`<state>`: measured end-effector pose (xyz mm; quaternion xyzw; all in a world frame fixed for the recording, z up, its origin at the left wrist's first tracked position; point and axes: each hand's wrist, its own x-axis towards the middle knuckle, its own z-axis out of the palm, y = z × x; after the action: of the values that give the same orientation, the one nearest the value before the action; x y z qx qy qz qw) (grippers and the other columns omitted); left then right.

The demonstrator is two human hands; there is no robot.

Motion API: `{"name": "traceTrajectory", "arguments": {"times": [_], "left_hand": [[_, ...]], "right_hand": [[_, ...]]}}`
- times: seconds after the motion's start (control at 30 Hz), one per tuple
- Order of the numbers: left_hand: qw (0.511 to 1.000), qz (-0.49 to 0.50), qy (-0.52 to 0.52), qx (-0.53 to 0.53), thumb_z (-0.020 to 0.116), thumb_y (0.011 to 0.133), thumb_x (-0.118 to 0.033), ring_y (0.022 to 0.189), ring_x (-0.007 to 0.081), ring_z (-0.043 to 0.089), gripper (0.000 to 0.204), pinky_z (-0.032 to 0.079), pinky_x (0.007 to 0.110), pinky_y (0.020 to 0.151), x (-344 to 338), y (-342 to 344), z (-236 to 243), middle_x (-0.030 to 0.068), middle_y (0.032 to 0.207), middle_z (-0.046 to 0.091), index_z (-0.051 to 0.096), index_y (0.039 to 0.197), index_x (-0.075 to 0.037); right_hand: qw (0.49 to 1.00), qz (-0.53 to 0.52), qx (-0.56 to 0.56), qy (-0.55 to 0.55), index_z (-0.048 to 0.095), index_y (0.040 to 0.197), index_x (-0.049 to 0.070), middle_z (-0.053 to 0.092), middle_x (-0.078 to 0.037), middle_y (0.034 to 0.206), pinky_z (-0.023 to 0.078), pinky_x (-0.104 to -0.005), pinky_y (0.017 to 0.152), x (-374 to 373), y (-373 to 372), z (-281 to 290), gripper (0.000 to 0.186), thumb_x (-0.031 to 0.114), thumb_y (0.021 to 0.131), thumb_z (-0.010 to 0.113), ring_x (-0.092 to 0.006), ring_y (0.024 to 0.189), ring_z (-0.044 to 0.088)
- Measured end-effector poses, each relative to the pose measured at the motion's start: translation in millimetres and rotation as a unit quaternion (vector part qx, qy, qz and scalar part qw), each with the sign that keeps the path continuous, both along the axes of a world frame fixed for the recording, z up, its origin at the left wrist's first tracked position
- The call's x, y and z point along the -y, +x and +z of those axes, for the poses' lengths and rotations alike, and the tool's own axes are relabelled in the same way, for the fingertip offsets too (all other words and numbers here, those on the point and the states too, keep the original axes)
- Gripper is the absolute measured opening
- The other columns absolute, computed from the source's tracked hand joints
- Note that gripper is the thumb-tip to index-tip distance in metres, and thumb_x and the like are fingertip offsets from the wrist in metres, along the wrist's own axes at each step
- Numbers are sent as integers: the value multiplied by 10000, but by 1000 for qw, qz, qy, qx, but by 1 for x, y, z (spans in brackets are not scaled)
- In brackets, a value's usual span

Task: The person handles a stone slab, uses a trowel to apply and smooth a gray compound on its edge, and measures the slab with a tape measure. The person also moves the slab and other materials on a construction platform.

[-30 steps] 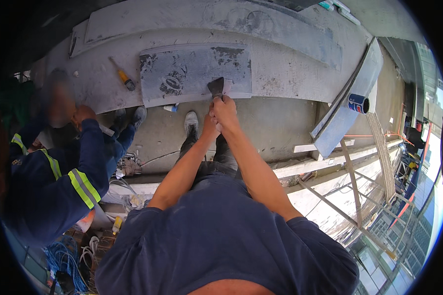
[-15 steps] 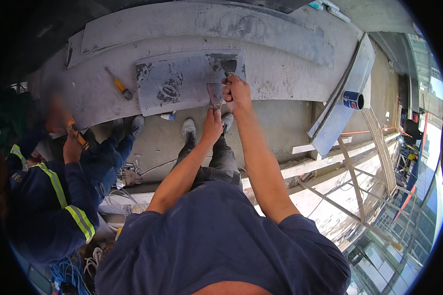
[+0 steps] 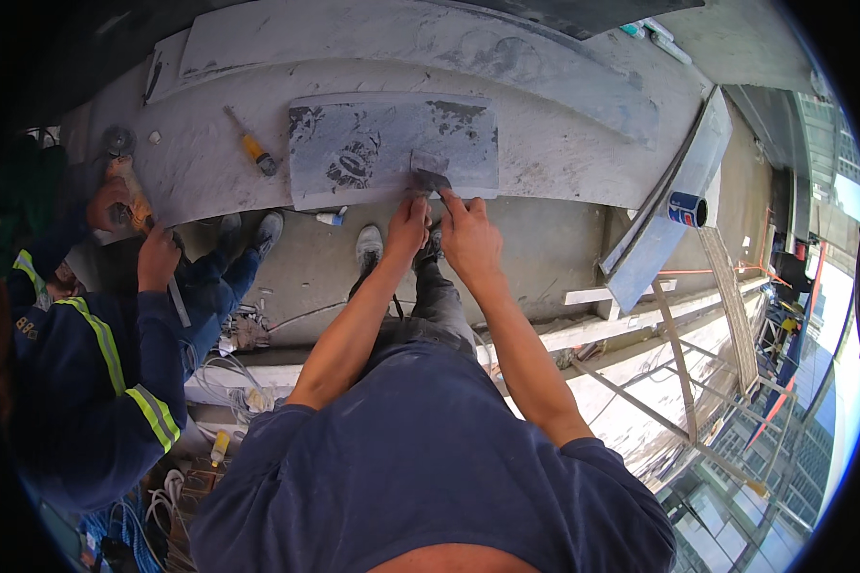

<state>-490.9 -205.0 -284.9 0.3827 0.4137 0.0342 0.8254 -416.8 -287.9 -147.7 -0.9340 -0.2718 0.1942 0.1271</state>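
Note:
My left hand (image 3: 409,223) is closed on a putty knife with a lighter blade (image 3: 426,159). My right hand (image 3: 467,234) grips a second putty knife, whose dark blade (image 3: 432,180) is angled leftward across the lighter one; the two blades overlap. Both tools are over the near part of a grey rectangular panel (image 3: 382,124) marked with dark smudges, lying on a long pale work surface (image 3: 554,172). A yellow-and-black tool (image 3: 256,151) with a thin shaft rests left of the panel.
A co-worker (image 3: 96,363) in reflective stripes holds a yellow power tool (image 3: 134,196) at my left. Long boards (image 3: 334,33) lie at the back; leaning panels (image 3: 659,224) and a blue can (image 3: 686,208) stand right, near scaffolding (image 3: 688,392). Cables (image 3: 239,368) lie low left.
My right hand has come down from higher on the panel, its dark blade tilted left onto the lighter blade. The co-worker's hands and power tool have moved up and left since the first frame.

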Motion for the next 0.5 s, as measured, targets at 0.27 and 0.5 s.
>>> {"name": "traceTrajectory", "arguments": {"times": [0.27,0.5], "left_hand": [[991,38,125,-20,528,1114,-302,657,82,537,245,407,282,531,20,8,-17,14,806,568,578,1144,-64],[996,33,79,15,523,1110,-248,823,101,545,288,453,293,669,17,4,-16,23,933,549,506,1315,-46]], "right_hand": [[995,49,23,-78,657,1418,192,678,-251,1134,579,-577,796,-39,3,0,435,289,1001,582,-497,914,726],[997,50,53,-18,680,1408,176,690,-266,1129,570,-605,819,-45,9,8,445,286,989,577,-521,933,720]]}}
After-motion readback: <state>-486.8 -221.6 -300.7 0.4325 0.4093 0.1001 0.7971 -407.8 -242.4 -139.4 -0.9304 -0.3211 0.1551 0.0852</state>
